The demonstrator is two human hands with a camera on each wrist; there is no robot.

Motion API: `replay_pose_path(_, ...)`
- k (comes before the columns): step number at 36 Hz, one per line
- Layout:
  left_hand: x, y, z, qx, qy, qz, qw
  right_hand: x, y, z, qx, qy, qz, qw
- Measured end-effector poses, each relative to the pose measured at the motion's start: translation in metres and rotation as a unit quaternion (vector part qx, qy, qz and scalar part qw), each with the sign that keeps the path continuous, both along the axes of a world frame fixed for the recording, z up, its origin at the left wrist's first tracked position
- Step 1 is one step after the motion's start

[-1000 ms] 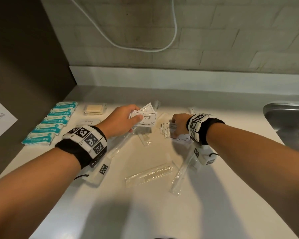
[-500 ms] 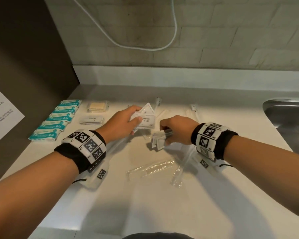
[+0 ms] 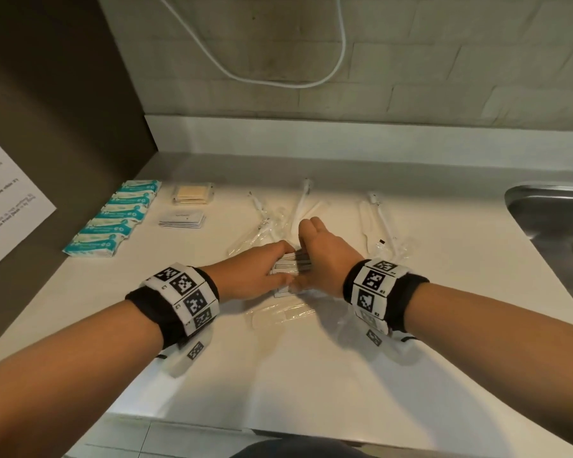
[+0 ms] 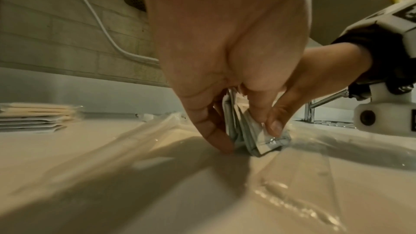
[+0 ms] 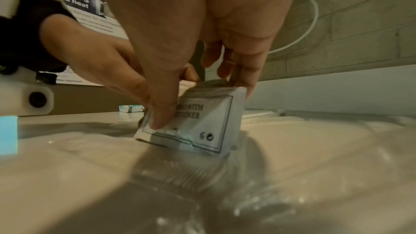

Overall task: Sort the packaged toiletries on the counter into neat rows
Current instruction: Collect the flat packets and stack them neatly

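Note:
A small stack of white printed sachets (image 3: 291, 266) stands on edge on the white counter (image 3: 311, 375), squeezed between my two hands. My left hand (image 3: 278, 271) grips the stack's left end, its fingertips (image 4: 219, 141) down at the counter. My right hand (image 3: 303, 259) pinches the same stack (image 5: 202, 122), thumb (image 5: 162, 113) on the printed face and fingers behind. In the left wrist view the sachets' (image 4: 252, 136) edges fan slightly. The stack sits on clear-wrapped long items (image 3: 278, 315).
At the left lie a row of teal packets (image 3: 113, 219), tan packets (image 3: 192, 193) and a pile of flat white sachets (image 3: 182, 219). Clear-wrapped toothbrush-like items (image 3: 377, 219) are scattered behind the hands. A steel sink (image 3: 556, 219) is at the right, a dark panel on the left.
My hands have come together: the sachets each hand held apart are now one stack, pressed upright on the counter closer to me.

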State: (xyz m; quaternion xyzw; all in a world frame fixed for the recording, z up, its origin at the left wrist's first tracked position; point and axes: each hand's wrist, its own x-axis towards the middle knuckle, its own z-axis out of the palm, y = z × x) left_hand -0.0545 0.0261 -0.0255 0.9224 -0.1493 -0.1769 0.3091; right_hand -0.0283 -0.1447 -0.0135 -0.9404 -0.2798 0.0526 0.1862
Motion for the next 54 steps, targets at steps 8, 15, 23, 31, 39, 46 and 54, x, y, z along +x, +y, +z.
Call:
replay_pose_path(8,-0.004,0.0,0.003,0.077,-0.027,-0.044,0.996,-0.003,-0.02,0.003,-0.171,-0.039,0.048,0.983)
replay_pose_path(15,-0.014,-0.008,0.008,0.277,-0.079,-0.089,0.953,-0.012,-0.022,-0.004,-0.196,0.029,0.082,0.977)
replay_pose_path(23,-0.007,-0.025,0.009,0.23,-0.002,-0.048,0.972,-0.01,-0.011,-0.007,-0.164,0.074,0.053,0.982)
replay_pose_path(31,-0.009,-0.018,0.006,0.198,0.015,-0.053,0.979,-0.007,-0.015,-0.007,-0.151,0.103,0.052,0.982)
replay_pose_path(39,-0.006,-0.013,-0.001,0.156,0.01,-0.046,0.987,-0.007,-0.013,-0.012,-0.141,0.102,0.035,0.984)
replay_pose_path(46,-0.007,-0.001,-0.002,0.051,-0.037,0.034,0.997,-0.002,-0.019,-0.013,-0.098,0.092,0.022,0.991)
replay_pose_path(54,-0.005,0.002,-0.004,0.016,-0.037,0.058,0.998,0.0,-0.021,-0.008,-0.077,0.086,0.017,0.993)
